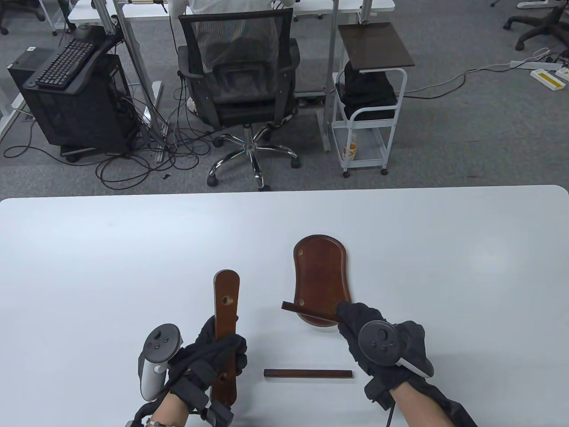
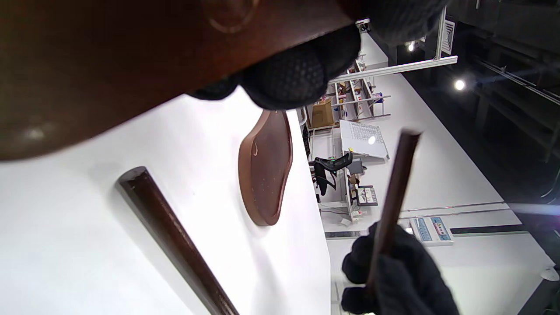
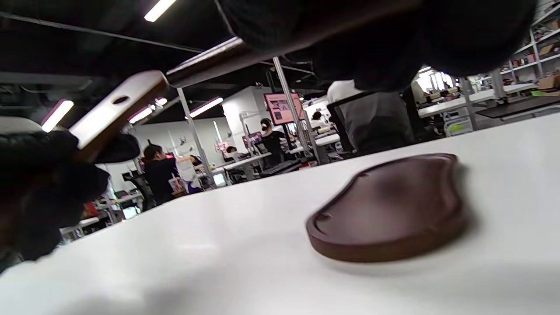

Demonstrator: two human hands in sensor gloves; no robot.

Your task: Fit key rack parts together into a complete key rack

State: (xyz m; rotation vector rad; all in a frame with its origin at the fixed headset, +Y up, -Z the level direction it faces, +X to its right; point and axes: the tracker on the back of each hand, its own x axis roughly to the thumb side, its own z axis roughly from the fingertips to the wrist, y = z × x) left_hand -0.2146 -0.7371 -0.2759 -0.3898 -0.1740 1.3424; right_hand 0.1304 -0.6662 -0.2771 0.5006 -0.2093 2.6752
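My left hand (image 1: 213,351) grips a long flat wooden upright (image 1: 226,311) with a round hole, held above the table; it fills the top of the left wrist view (image 2: 131,57) and shows in the right wrist view (image 3: 116,111). My right hand (image 1: 378,342) holds a thin dark wooden rod (image 1: 306,309), its free end pointing left towards the upright; it also shows in both wrist views (image 2: 393,192) (image 3: 210,61). The oval wooden base tray (image 1: 321,278) (image 2: 264,168) (image 3: 389,208) lies flat on the table beyond the rod. A second dark rod (image 1: 308,374) (image 2: 175,240) lies on the table between my hands.
The white table (image 1: 111,267) has its far edge above the tray. Beyond it on the floor stand a black mesh office chair (image 1: 240,84), a white cart (image 1: 369,102) and a computer tower (image 1: 75,102).
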